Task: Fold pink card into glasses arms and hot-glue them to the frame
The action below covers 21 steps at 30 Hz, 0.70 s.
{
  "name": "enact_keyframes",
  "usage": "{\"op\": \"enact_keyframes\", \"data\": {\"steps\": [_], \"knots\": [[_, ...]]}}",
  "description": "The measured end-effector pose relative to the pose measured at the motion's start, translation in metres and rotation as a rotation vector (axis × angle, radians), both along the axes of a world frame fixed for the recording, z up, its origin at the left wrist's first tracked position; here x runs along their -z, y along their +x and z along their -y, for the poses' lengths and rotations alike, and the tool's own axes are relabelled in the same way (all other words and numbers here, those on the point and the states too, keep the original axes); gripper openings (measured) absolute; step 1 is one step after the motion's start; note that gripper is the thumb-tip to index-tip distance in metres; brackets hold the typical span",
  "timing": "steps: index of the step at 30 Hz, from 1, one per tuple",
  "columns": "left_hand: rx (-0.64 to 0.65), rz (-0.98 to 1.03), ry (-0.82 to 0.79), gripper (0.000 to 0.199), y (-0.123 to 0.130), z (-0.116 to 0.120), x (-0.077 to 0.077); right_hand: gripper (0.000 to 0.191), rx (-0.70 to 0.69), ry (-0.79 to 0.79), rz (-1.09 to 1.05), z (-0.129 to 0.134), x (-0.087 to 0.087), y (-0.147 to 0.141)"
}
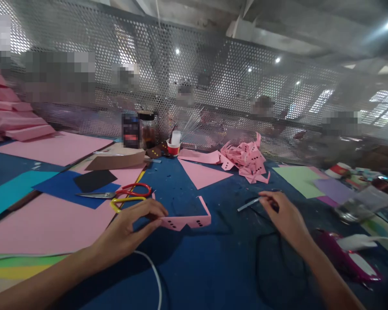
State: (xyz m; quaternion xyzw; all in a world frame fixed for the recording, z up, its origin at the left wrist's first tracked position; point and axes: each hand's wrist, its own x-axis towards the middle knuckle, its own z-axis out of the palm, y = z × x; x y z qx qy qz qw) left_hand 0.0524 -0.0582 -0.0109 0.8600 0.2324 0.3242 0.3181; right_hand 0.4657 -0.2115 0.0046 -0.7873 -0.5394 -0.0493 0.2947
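Note:
My left hand (132, 226) pinches one corner of a pair of pink paper glasses (181, 222) with black dots on its front. One temple of the glasses sticks up and back at the right. My right hand (283, 217) is over the table to the right, thumb and fingertips together at the end of a thin pale stick (248, 205). Just beyond my left hand lie scissors (113, 195) with red and yellow handles, partly on blue paper. A heap of cut pink paper glasses pieces (245, 160) stands farther back.
Pink sheets (48, 228) and a cyan sheet (17, 189) cover the left side. A paper cup (173, 148) and a jar (148, 133) stand before a perforated metal screen (207, 86). At right are green paper (297, 181) and a magenta object (345, 258) with a white cable.

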Motion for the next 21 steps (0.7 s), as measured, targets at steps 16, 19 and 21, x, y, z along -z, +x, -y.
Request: {"op": "enact_keyframes", "data": {"steps": [16,19,21], "knots": [[0.043,-0.014,-0.112,0.019,0.004,0.018,-0.005,0.039,-0.617,-0.346,-0.955,-0.070,-0.014,-0.113],[0.030,-0.020,-0.147,0.019,0.004,0.017,-0.004,0.042,-0.640,-0.380,-1.189,-0.067,-0.004,-0.116],[0.039,-0.037,-0.181,0.019,0.003,0.016,-0.003,0.040,-0.649,-0.393,-1.310,-0.064,-0.001,-0.116]]}}
